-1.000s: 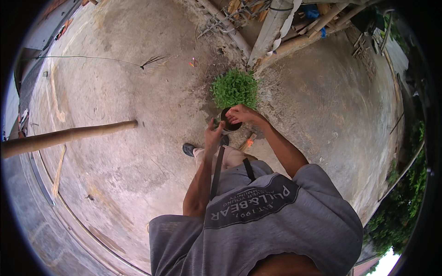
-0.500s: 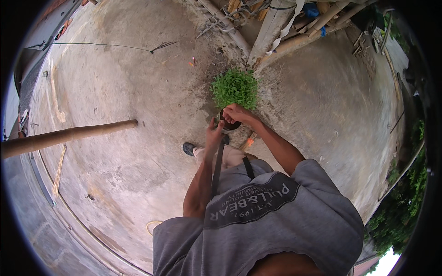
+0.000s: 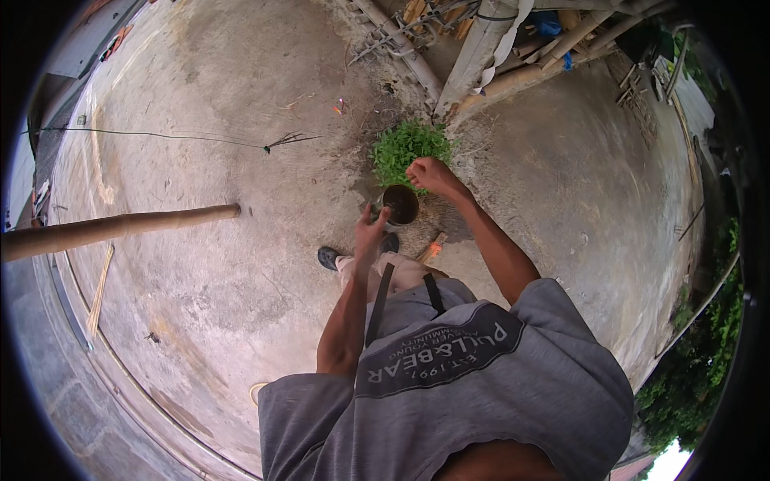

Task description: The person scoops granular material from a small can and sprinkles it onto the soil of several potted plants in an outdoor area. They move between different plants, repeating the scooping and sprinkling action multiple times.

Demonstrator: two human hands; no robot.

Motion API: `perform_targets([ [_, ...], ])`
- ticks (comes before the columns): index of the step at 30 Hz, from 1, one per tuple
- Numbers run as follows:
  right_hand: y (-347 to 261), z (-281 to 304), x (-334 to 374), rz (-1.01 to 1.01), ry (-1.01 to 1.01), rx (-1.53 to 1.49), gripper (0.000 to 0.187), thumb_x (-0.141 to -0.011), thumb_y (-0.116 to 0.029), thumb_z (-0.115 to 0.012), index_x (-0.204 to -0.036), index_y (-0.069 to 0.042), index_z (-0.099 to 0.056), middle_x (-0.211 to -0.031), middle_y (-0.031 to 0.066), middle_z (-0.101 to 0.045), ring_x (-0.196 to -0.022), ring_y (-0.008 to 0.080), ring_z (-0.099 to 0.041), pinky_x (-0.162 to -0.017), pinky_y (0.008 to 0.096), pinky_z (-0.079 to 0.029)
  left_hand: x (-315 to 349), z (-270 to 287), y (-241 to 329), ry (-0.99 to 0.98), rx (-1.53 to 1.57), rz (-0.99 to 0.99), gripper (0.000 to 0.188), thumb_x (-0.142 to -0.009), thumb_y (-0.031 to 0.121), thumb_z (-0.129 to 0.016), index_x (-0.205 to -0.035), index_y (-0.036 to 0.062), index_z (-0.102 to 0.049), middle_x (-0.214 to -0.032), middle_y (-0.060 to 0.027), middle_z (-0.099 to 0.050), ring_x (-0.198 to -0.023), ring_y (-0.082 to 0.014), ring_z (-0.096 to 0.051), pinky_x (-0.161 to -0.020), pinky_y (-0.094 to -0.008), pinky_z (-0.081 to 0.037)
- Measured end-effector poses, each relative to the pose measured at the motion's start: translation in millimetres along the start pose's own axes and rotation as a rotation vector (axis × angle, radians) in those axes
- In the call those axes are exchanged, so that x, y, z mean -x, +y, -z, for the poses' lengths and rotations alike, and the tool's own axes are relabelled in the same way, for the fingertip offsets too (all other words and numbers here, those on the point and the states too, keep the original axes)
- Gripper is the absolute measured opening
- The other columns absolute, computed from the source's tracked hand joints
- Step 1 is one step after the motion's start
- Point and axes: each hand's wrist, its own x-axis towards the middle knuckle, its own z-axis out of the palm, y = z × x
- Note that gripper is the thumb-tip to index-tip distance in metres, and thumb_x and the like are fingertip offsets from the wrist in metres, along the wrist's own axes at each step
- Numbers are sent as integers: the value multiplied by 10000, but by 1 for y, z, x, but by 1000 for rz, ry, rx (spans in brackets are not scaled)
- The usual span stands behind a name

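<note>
A small round container [image 3: 403, 207], dark brown inside, is held up in front of my legs. My left hand [image 3: 371, 228] grips it at its left side, with the thumb at the rim. What lies inside the container is too dark to make out. Just beyond it, a dense patch of small green leafy plants [image 3: 405, 146] stands low on the ground. Over the near right edge of these plants is my right hand [image 3: 431, 174], apart from the container. Its fingers are curled together, and whatever they hold, if anything, is hidden.
A bamboo pole [image 3: 128, 231] reaches in from the left. Behind the plants stand a post [image 3: 472, 60] and wooden beams [image 3: 533, 70]. An orange item [image 3: 434, 248] lies near my feet on the concrete floor [image 3: 200, 280]. A thin cord [image 3: 184, 137] crosses the far left.
My right hand has come out of the container and moved up and to the right, over the plants' edge. The container's inside now shows. My left hand keeps its grip.
</note>
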Motion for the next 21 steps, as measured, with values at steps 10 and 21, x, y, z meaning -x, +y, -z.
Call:
perform_targets([
  [10,28,-58,-1,203,-365,726,229,-840,-147,-527,-830,58,-628,-723,224,-608,-659,357,-592,-611,461,-442,3,-22,7,-47,82,-94,871,-793,474,-740,-1454,66,-345,-1274,-142,-528,-1029,-210,-589,-771,-336,-538],
  [21,-19,22,5,-63,-171,-32,321,-984,-168,-433,-911,83,-618,-802,124,-660,-696,202,-649,-630,338,-546,8,-14,8,-101,146,-28,914,-853,508,-649,-1477,1,-216,-1212,-176,-535,-1079,-272,-572,-863,-393,-531],
])
